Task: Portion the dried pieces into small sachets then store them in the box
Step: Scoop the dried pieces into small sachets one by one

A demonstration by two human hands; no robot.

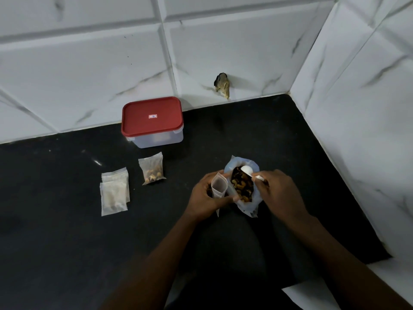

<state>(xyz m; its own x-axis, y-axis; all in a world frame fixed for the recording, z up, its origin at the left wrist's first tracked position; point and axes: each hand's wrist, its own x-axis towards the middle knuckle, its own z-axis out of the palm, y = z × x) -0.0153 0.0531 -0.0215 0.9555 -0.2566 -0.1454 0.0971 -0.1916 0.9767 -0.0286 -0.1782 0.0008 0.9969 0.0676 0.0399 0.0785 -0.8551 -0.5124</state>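
The dried pieces (pixel 242 186) sit in a large clear bag (pixel 250 208) a little right of centre on the black counter (pixel 67 220). The bag's mouth is spread wide so that a white scoop (pixel 246 170) can reach in. The right hand (pixel 279 191) pinches the scoop's handle between curled fingers (pixel 266 175), the bowl at the bag's twelve o'clock edge. It looks empty, though it is too bright to be sure. The left hand (pixel 205 198) grips a small sachet (pixel 220 183) at the bag's nine o'clock side, touching it. Its fingers wrap the sides and hold the mouth open and upward, probably so that each scoopful has a short way to go and little spills. Further out, at about ten o'clock from the bag, a filled sachet (pixel 152 170) lies flat, set aside. Near it, toward nine o'clock, empty sachets (pixel 114 193) lie overlapping within the left hand's reach. The box (pixel 158 139) stands beyond them against the tiled wall (pixel 89 74) with its red lid (pixel 152 117) on, so storing has likely not begun.
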